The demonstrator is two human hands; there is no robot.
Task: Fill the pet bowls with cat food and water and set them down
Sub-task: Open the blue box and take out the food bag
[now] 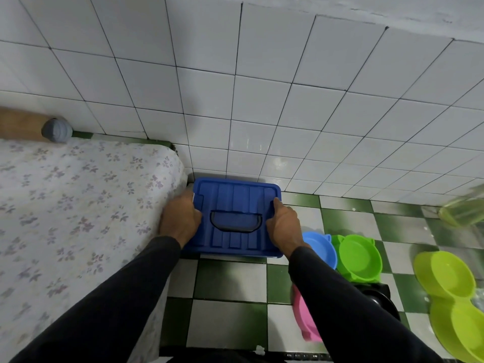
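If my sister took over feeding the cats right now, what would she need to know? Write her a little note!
Left hand and right hand both grip the sides of the blue box lid, box still closed, by the wall next to the bed.
Bowls wait on the floor to the right: blue bowl, green bowl, pink bowl, a black one, and the yellow-green double bowl.
Done: nothing filled that shows.
Left: open the box, fill bowls with food and water, set them down.

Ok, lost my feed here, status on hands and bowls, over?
Left hand and right hand grip the sides of the blue box lid. Bowls empty on floor, right of the box. Nothing blocking.
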